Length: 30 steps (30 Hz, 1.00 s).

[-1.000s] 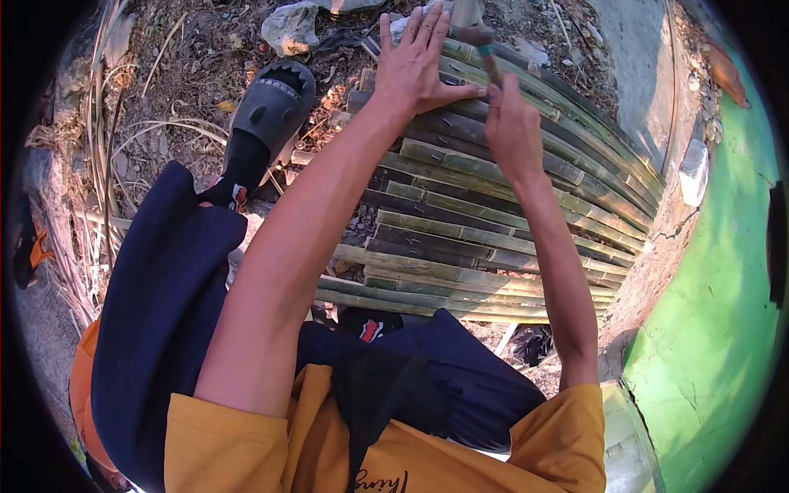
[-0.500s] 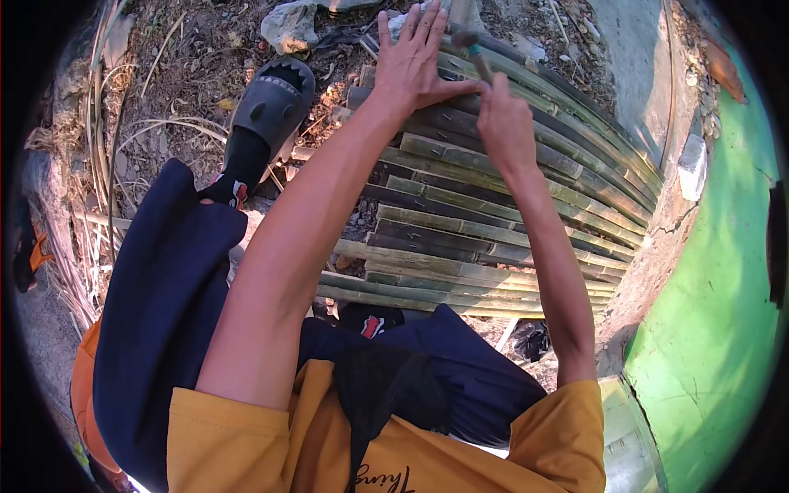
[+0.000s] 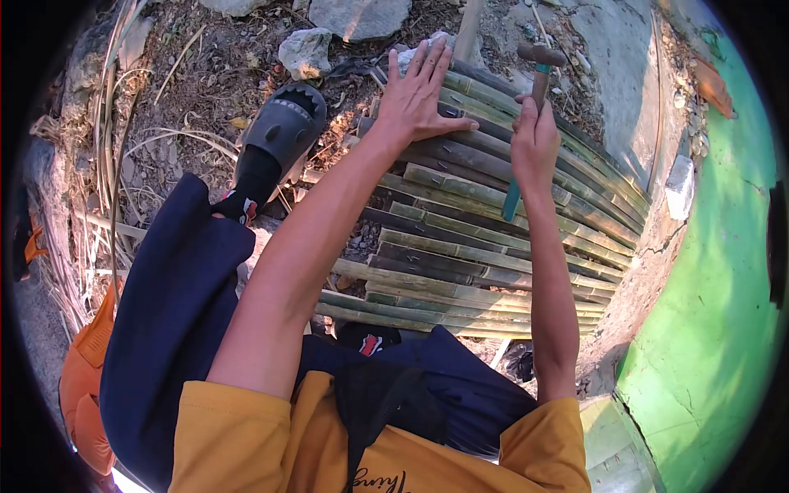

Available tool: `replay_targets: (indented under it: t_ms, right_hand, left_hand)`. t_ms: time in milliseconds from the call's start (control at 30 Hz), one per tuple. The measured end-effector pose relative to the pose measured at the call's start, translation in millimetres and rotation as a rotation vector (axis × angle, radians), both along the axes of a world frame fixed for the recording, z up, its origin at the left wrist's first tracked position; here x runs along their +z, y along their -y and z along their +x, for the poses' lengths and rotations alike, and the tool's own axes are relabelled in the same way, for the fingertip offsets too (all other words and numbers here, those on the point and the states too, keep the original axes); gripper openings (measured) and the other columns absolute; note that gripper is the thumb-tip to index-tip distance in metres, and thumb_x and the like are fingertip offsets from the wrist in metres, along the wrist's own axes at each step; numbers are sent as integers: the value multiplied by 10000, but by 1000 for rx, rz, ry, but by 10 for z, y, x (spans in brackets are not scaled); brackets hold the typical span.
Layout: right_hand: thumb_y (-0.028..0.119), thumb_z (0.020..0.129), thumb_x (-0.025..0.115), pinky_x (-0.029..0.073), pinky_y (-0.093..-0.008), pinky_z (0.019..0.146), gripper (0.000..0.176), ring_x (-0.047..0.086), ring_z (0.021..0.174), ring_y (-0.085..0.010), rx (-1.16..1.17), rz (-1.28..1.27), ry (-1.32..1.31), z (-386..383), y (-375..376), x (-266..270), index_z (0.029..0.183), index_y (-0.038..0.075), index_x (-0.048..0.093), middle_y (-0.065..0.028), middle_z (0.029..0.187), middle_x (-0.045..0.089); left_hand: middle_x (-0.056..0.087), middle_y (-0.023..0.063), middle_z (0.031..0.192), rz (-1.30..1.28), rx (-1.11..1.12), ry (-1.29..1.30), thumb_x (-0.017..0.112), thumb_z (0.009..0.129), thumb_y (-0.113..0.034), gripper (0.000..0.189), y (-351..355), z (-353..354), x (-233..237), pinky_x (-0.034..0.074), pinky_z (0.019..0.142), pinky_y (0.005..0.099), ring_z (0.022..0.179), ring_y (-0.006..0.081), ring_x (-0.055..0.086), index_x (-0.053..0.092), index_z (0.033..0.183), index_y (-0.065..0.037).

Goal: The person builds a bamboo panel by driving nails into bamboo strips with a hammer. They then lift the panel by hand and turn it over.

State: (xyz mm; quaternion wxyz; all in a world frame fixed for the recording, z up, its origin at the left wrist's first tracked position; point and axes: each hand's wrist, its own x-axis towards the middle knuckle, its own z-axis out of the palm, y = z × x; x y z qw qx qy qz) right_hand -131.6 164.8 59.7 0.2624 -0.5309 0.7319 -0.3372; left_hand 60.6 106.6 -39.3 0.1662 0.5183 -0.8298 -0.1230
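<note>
My left hand (image 3: 417, 103) lies spread on the upper bamboo slats (image 3: 485, 275), fingers pointing away from me and thumb out to the right. My right hand (image 3: 534, 152) is wrapped around the handle of a hammer (image 3: 542, 56), whose head is up, above the slats. The teal lower end of the handle sticks out below my fist. The slats lie side by side in a row, with split and dark faces. Small nail-like bits show on several of them, too small to be sure of.
A pale wooden pole (image 3: 469, 31) stands beyond my left fingertips. Rocks (image 3: 306, 53) and dry leaves cover the ground near my grey clog (image 3: 283, 123). To the right are a white block (image 3: 680, 187) and a green-painted surface (image 3: 699, 329). Orange cloth (image 3: 86, 394) shows at lower left.
My right hand has moved right and slightly down, lifting the hammer away from my left thumb. The left hand stays spread on the slats. The whole view has shifted slightly.
</note>
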Motion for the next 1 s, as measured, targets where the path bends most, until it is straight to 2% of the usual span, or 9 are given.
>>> replay_targets:
  t_ms: [67,167,367,433,567,667,767,833,1000]
  right_hand:
    - [285,1143,444,429,-404,576,352,578,587,-210,-27,65,112,-34,14,38,1199,25,675,-121,665,561]
    - [263,1133,476,444,-428,586,325,620,600,-282,110,130,-41,-37,-48,120,1272,40,667,-138,685,605]
    - [257,1090,580,530,-525,656,378,685,718,-431,425,-199,-361,328,-144,-18,1431,98,613,-184,936,717]
    - [193,1089,571,548,-513,763,422,715,933,-444,441,-15,-357,478,-182,53,1500,98,575,-226,1090,736]
    - [188,1086,576,553,-511,765,456,713,931,-444,409,-57,-289,519,-241,-137,1532,100,551,-223,1085,735]
    - [220,1068,600,561,-534,644,457,716,762,-431,338,-24,-422,410,-216,-346,1509,102,570,-197,966,711]
    - [195,1066,592,564,-546,659,460,717,767,-441,366,-100,-306,576,-260,-130,1508,71,562,-215,964,714]
    - [185,1066,587,564,-561,680,464,720,796,-458,457,-143,-269,619,-277,-43,1508,46,555,-240,977,719]
    - [192,1064,592,565,-554,661,473,714,770,-447,328,1,-315,544,-313,-205,1517,61,548,-224,941,712]
  left_hand:
    - [151,105,1786,-32,-20,22,513,710,-1016,1427,2,55,24,49,1288,687,1649,288,131,171,1702,-48]
    - [174,96,1783,27,-34,90,512,715,-1014,1423,-25,112,77,49,1287,689,1649,287,134,172,1701,-45]
    - [206,57,1778,38,-86,144,590,766,-920,1307,-21,299,134,53,1290,688,1648,284,138,203,1708,-101]
    - [208,59,1778,37,-68,84,625,782,-871,1240,-23,302,108,68,1290,688,1648,286,140,235,1706,-141]
    - [209,60,1777,31,-90,178,633,805,-828,1189,-22,313,50,82,1286,693,1647,293,148,243,1704,-154]
    - [221,59,1774,24,-77,29,633,828,-782,1161,-7,295,152,90,1284,696,1645,291,163,228,1706,-138]
    - [234,64,1770,238,-124,348,630,824,-794,1186,-7,281,239,96,1282,695,1641,297,182,207,1709,-127]
    - [247,72,1765,-42,-80,121,626,814,-819,1214,-4,301,7,109,1282,688,1635,309,199,207,1707,-112]
    - [245,77,1767,21,-65,63,623,847,-753,1148,-5,302,66,130,1285,672,1632,317,211,200,1712,-128]
